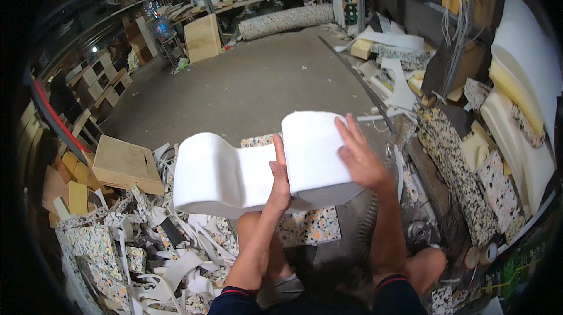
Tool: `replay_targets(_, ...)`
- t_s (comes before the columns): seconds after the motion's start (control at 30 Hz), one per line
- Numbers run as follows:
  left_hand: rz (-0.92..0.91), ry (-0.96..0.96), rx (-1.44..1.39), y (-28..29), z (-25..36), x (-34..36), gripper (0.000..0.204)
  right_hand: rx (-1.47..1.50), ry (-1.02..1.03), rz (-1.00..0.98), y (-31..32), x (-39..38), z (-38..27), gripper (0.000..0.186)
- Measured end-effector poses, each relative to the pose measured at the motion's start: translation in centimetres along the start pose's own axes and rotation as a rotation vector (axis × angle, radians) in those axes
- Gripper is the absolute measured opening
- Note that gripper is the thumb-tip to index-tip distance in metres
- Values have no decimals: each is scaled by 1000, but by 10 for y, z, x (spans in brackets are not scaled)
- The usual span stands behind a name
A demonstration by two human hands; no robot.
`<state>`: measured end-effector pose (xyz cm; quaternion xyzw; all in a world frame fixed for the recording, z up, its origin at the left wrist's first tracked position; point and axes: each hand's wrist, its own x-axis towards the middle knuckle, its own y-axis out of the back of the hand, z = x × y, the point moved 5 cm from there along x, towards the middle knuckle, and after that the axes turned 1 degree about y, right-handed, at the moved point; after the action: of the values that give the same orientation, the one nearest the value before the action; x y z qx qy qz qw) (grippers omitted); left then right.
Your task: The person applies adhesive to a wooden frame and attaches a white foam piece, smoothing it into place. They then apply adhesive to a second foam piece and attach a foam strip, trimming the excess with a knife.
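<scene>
A large white contoured foam piece lies across my knees, with a rounded hump at its left end and a lower middle. At its right rises a thick white foam block; whether the two are one piece I cannot tell. My left hand stands upright in the dip, fingers stretched along the block's left side. My right hand touches the block's top right edge, fingers spread and slightly blurred. Neither hand has its fingers wrapped round the foam. A speckled foam slab shows beneath.
Foam offcuts are heaped at the lower left beside a beige box-like block. Foam sheets and speckled strips stand along the right. A rolled speckled foam sheet lies across the far floor, near a leaning wooden board.
</scene>
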<state>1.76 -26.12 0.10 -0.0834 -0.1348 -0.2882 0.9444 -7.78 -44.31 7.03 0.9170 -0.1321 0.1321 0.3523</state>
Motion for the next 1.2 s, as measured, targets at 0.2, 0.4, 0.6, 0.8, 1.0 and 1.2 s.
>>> replay_targets(0.2, 1, 58, 3, 0, -2, 1, 112, 411, -4, 130, -20, -17, 88, 63)
replay_targets(0.4, -42, 60, -109, -6, 0, 1, 111, 579, -371, 220, -108, -62, 253, 61)
replay_targets(0.6, -22, 26, -75, -11, 2, -1, 110, 1307, -479, 195, -184, -88, 324, 59)
replay_targets(0.8, -26, 65, -112, -6, 11, 2, 112, 1237, -600, 208, -220, -95, 378, 60)
replay_targets(1.0, 18, 31, -63, -7, 8, 4, 110, 965, -581, 81, -177, -69, 336, 75)
replay_targets(1.2, -5, 24, -68, -8, 5, -2, 108, 899, -27, 92, -45, -3, 128, 89)
